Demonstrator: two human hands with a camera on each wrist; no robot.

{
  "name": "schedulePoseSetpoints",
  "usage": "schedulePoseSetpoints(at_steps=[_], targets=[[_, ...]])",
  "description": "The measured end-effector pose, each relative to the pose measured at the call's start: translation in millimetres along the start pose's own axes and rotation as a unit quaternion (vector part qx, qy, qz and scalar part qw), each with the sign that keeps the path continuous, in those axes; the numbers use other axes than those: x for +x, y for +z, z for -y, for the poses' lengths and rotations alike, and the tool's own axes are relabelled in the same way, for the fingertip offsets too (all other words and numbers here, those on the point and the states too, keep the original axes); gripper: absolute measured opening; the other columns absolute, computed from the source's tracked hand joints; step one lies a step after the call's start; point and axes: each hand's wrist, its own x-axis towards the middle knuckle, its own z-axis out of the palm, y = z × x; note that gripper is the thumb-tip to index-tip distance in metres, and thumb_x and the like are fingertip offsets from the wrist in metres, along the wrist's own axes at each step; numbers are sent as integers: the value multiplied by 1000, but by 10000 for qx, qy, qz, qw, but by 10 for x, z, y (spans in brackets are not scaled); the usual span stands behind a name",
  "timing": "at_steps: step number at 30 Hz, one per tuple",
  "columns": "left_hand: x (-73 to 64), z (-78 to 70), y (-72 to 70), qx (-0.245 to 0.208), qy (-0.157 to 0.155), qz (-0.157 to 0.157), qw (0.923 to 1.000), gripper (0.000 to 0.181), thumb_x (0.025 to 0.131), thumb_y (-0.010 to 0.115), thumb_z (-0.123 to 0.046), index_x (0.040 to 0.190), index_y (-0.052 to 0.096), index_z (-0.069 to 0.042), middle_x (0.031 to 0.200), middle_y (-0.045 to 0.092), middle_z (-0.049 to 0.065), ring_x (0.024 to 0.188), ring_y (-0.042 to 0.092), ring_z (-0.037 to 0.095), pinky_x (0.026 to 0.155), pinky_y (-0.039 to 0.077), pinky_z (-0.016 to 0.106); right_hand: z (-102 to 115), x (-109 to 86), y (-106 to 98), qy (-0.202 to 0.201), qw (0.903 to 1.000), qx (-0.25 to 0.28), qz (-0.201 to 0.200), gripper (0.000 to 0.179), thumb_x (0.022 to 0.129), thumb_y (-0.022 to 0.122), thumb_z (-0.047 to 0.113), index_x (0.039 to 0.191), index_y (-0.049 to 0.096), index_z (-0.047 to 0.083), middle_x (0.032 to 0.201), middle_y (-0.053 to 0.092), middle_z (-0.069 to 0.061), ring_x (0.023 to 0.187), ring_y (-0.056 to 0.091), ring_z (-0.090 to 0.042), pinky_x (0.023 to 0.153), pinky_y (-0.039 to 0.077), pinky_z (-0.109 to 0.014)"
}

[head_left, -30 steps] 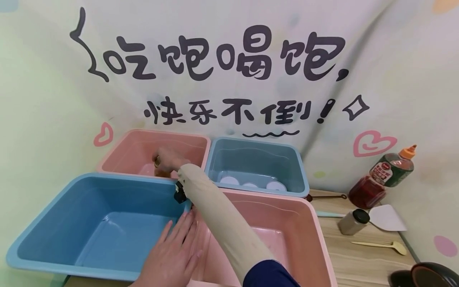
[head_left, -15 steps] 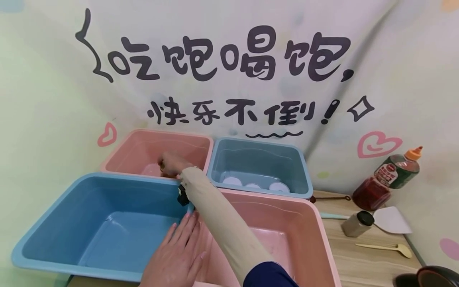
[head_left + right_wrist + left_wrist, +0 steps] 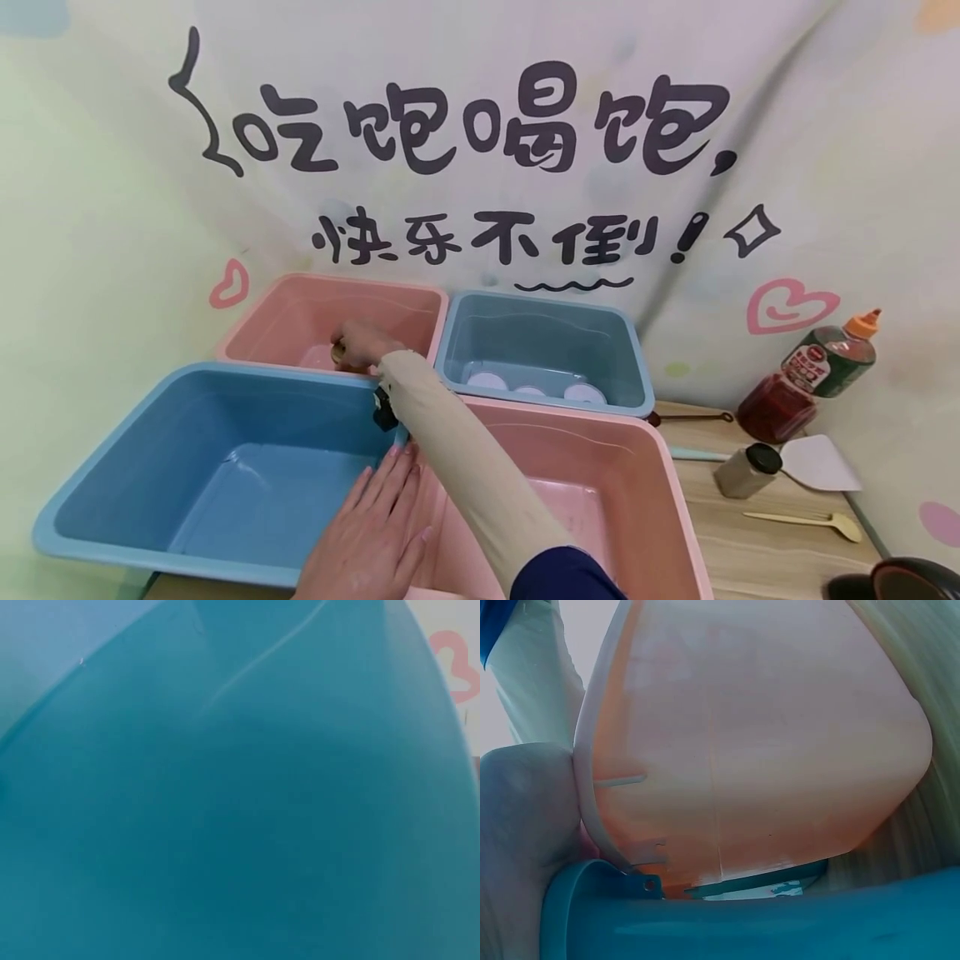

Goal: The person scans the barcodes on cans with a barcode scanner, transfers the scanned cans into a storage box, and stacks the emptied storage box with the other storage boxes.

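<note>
My right hand (image 3: 363, 343) reaches down into the far left pink basin (image 3: 258, 321). Its fingers curl round a small brown, roundish object (image 3: 340, 353), mostly hidden, whose kind I cannot make out. My left hand (image 3: 371, 529) lies with fingers extended on the adjoining rims of the near blue basin (image 3: 150, 387) and the near pink basin (image 3: 663, 467). In the left wrist view, part of the left hand (image 3: 525, 817) touches the rims, with the pink basin's wall (image 3: 765, 750) beside it. Only the blue basin's wall (image 3: 240, 810) fills most of the right wrist view.
In the far blue basin (image 3: 637, 358) lie several white round things (image 3: 583, 392). To the right on the wooden table (image 3: 720, 550) are a sauce bottle (image 3: 806, 379), a black-lidded jar (image 3: 748, 471), a spatula (image 3: 819, 462) and a yellow spoon (image 3: 843, 525). A dark pan-like object (image 3: 911, 579) stands lower right.
The head view has shifted slightly. My right hand stays low in the far pink basin, its fingers moving a little round the brown object. The left hand stays on the rims.
</note>
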Motion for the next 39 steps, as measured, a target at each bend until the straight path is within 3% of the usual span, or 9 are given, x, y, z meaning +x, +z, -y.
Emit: schedulePoseSetpoints(at_steps=[3, 7, 10, 13, 15, 19, 26, 32, 39], targets=[[7, -12, 3, 4, 21, -74, 10000, 62, 101, 51, -45, 150, 45, -7, 163, 34, 7, 151, 31, 28, 117, 36, 50, -4, -13, -36, -138, 9997, -176, 136, 12, 95, 66, 8, 105, 71, 6, 81, 61, -4, 66, 56, -12, 55, 43, -18], [7, -20, -2, -120, -34, -3, 9999, 62, 101, 51, -45, 149, 46, -7, 163, 35, 8, 152, 30, 28, 118, 34, 52, 7, -21, -85, -242, 9989, -332, 242, 34, 96, 64, 11, 130, 64, 7, 114, 68, -6, 77, 57, -9, 68, 48, -15], [11, -29, -9, -216, -70, 81, 9997, 62, 101, 51, -45, 148, 47, -6, 161, 37, 9, 152, 30, 29, 119, 33, 53, 9, -39, -143, -142, 9990, -298, 301, 50, 97, 63, 12, 145, 51, 11, 122, 64, -4, 82, 59, -9, 78, 49, -18], [23, -35, -8, -275, -49, 81, 9996, 61, 101, 50, -45, 147, 48, -5, 160, 39, 10, 151, 31, 30, 118, 33, 53, -15, -106, -238, -136, 9990, -267, 332, 55, 96, 59, 15, 150, 45, 11, 128, 61, -5, 93, 59, -13, 83, 47, -22], [29, -35, -8, -305, -57, 116, 9994, 61, 102, 49, -46, 147, 48, -5, 160, 39, 10, 152, 30, 30, 118, 33, 54, -22, -157, -299, -124, 9990, -292, 322, 58, 97, 59, 21, 151, 43, 12, 139, 57, -2, 111, 59, -12, 91, 48, -23], [34, -36, -14, -371, -150, 318, 9987, 62, 102, 46, -48, 148, 47, -6, 162, 36, 9, 153, 28, 30, 119, 31, 54, -10, -256, -421, -69, 9992, -211, 331, 63, 98, 62, 29, 155, 38, 17, 159, 40, 3, 141, 44, -12, 108, 45, -28], [33, -40, -14, -477, -196, 427, 9978, 62, 102, 47, -48, 148, 48, -6, 162, 34, 11, 153, 27, 32, 119, 30, 56, 45, -470, -749, -395, 9976, -564, 75, 66, 99, 60, 35, 157, 31, 21, 160, 38, 3, 144, 40, -14, 114, 40, -28], [29, -30, 8, -663, -214, 376, 9969, 63, 101, 51, -46, 148, 47, -4, 162, 35, 13, 152, 27, 35, 120, 28, 57, 22, -965, -1107, -393, 9950, -843, -354, 72, 98, 59, 43, 158, 27, 22, 159, 40, 1, 144, 43, -18, 114, 41, -34], [33, -20, 31, -703, -190, 363, 9967, 64, 100, 54, -43, 147, 47, -1, 161, 35, 17, 151, 28, 38, 118, 29, 59, -280, -1852, -1418, -525, 9941, -445, -844, 75, 96, 66, 35, 158, 26, 21, 157, 43, -6, 128, 58, -25, 101, 52, -39]])
